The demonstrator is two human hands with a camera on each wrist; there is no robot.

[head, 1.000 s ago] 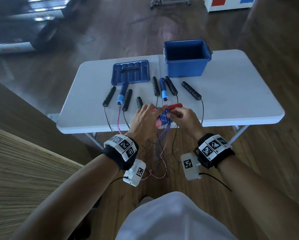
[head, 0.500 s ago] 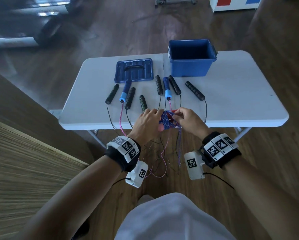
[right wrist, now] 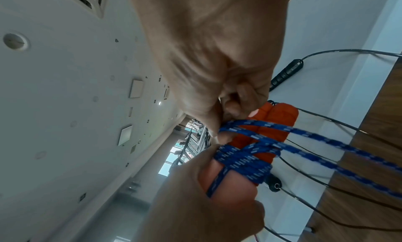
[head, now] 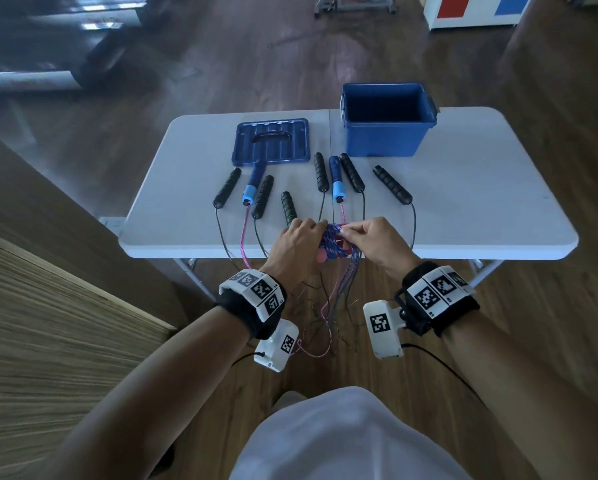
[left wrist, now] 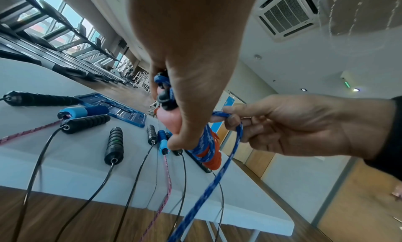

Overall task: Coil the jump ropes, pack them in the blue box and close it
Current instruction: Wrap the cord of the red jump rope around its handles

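Observation:
At the white table's (head: 481, 209) front edge my left hand (head: 299, 245) grips the two orange-red handles (right wrist: 276, 123) of a jump rope. Several turns of its blue braided rope (right wrist: 241, 159) are wound round them. My right hand (head: 370, 237) pinches a strand of that blue rope (left wrist: 220, 114) just right of the bundle; the free length hangs below the table edge (head: 346, 282). The open blue box (head: 385, 129) stands at the back of the table, right of centre. Its blue lid (head: 271, 142) lies flat to the left.
Several other rope handles lie in a row on the table: black ones (head: 227, 187) and a blue pair (head: 336, 181) with a pink rope (head: 243, 233). Their thin cords hang over the front edge to the wooden floor. Gym equipment stands beyond the table.
My right hand has carried the blue rope round the handles again, so more turns cover them and less red shows. Both hands stay at the table's front edge.

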